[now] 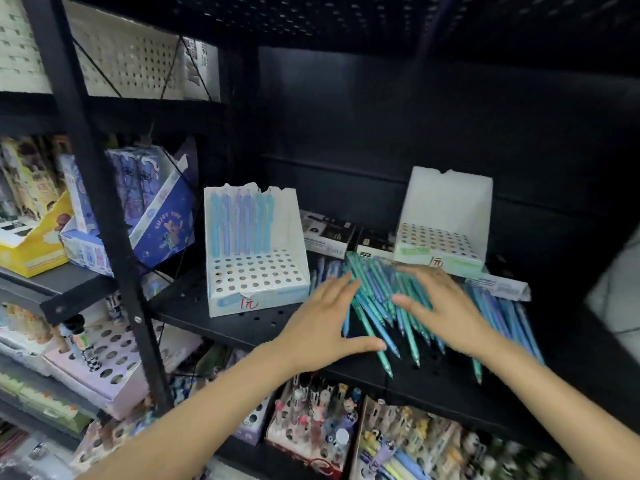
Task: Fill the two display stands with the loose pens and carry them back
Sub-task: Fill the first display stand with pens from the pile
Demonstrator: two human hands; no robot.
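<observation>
Teal plastic loose pens (377, 299) are lying heaped | light, slippery, probably rolling | left hand (322, 317) and right hand (440, 303) are spreading flat-fingered, gripping nothing | gather mid-barrel.

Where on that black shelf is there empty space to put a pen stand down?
Bare shelf lies in front of the left stand, beside the left hand. The middle is crowded with the loose pens, which run up to the right stand.

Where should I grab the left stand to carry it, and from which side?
Take the left stand by its low base, from the two sides. The holed tray is boxy and flat-walled; the tall back panel is thin with a torn top edge, so probably weak.
</observation>
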